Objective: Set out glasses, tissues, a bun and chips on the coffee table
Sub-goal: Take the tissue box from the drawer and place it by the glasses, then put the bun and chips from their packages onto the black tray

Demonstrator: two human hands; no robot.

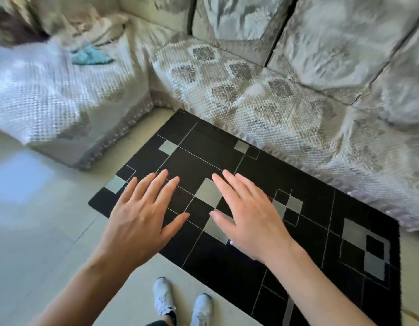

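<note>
None of the task's things shows here: no glasses, tissues, bun or chips, and no coffee table either, so where they lie cannot be told from this view. The person's left hand (142, 215) and right hand (248, 215) hang side by side, palms down, fingers straight and slightly spread, holding nothing. Both hover above a black rug (262, 231) with grey squares and thin pale lines, which lies on a pale tiled floor (39, 231). At the near edge, the person's white shoes (182, 300) stand on the tiles just short of the rug. On the far side a sofa (274, 102) under a woven, diamond-patterned cover runs along the rug's far edge and turns at the left; a blue cloth (91, 56) lies on its left seat. Judging by this, the task looks barely begun: nothing is in hand and nothing is seen set out, and every item remains to be fetched and placed.
</note>
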